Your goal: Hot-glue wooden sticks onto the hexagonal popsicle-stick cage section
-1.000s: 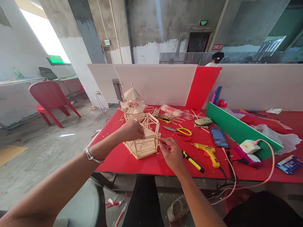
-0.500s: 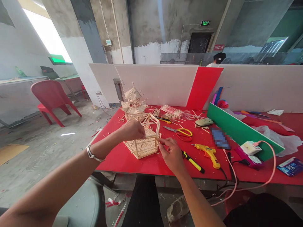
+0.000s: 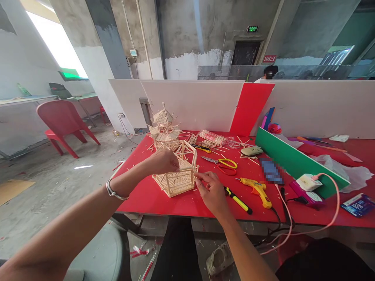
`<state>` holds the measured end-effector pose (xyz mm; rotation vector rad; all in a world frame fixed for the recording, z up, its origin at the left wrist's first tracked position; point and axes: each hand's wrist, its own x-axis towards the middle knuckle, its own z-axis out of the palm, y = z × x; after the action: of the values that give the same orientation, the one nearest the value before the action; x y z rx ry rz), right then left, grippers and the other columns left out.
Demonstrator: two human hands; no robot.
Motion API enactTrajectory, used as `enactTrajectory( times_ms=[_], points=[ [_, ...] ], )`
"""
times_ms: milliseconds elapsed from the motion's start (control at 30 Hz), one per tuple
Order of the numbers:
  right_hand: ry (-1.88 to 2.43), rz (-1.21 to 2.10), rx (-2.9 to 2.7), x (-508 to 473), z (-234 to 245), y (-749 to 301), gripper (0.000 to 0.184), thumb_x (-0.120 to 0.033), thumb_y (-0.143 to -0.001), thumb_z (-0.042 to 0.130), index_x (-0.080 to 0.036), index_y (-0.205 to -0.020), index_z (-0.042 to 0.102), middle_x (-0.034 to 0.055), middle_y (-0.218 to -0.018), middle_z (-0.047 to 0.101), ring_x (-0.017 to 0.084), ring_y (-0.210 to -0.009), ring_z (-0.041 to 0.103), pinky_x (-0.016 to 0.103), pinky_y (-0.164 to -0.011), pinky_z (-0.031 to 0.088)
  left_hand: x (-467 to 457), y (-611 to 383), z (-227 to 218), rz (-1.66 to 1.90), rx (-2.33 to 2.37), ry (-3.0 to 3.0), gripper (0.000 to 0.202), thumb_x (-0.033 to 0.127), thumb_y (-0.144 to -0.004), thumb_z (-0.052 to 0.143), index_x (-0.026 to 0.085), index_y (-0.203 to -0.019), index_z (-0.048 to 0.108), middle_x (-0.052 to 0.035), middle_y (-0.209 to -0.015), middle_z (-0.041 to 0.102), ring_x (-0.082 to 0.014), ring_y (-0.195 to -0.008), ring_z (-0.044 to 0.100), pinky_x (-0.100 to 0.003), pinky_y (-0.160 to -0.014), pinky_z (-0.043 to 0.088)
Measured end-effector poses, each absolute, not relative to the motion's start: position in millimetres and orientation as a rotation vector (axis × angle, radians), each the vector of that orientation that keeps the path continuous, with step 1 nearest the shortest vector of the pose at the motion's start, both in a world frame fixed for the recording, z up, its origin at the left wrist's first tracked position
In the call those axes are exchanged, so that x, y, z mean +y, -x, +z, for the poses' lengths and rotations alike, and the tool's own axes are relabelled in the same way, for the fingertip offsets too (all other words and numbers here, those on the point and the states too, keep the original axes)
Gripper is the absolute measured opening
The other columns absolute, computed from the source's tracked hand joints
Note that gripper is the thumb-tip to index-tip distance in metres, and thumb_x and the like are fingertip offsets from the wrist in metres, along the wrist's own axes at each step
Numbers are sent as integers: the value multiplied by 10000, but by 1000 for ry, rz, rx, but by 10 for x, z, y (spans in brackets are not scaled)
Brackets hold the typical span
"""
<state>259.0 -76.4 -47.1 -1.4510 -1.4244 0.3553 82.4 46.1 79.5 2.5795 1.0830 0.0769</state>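
An open six-sided frame built of thin wooden sticks (image 3: 179, 188) stands at the table's front. Over its near left part is my left hand (image 3: 164, 161), closed, fingertips pinched by the upper rail; whatever they grip is hidden. My right hand (image 3: 211, 191) has its thumb and forefinger closed on the frame's right front corner, by a short upright stick. Behind the frame rises a tiered stick pagoda (image 3: 164, 127) with pointed roofs.
Scissors (image 3: 221, 162), a yellow glue gun (image 3: 258, 190) and a yellow-black utility knife (image 3: 238, 200) lie to the right on the red table (image 3: 140, 201). Loose sticks (image 3: 212, 137) are behind. A green board (image 3: 299, 162), phone (image 3: 272, 171) and pink cable (image 3: 336, 210) sit further right.
The view has shifted very slightly. Both hands keep their places at the stick frame, and nothing else has visibly moved.
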Motion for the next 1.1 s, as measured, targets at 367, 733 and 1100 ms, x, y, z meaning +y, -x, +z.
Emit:
enactTrajectory(
  times_ms=[367, 733, 1100],
  points=[
    [1488, 317, -1411, -837, -537, -2690, 264, -349, -938, 535, -256, -1063, 749, 62, -942, 675, 228, -922, 620, 335, -759, 492, 452, -826, 767, 97, 1107, -2595, 129, 257, -743, 683, 194, -684, 778, -5, -656, 711, -125, -585, 558, -242, -564, 352],
    [2013, -57, -1465, -1355, -999, -3277, 369, -390, -939, 528, -197, -1203, 700, 121, -1062, 665, 287, -1034, 608, 408, -892, 482, -373, -793, 717, 482, 804, -2338, 178, 285, -912, 538, 192, -883, 686, -10, -796, 663, -127, -704, 532, -240, -648, 402],
    [1682, 59, -1423, -1552, -786, -3184, 288, -408, -961, 571, -222, -1141, 697, 92, -1106, 684, 250, -1065, 634, 408, -922, 515, -700, -983, -42, 516, 900, -2122, 165, 261, -891, 573, 168, -818, 688, -6, -722, 628, -124, -661, 517, -238, -617, 393]
  ],
)
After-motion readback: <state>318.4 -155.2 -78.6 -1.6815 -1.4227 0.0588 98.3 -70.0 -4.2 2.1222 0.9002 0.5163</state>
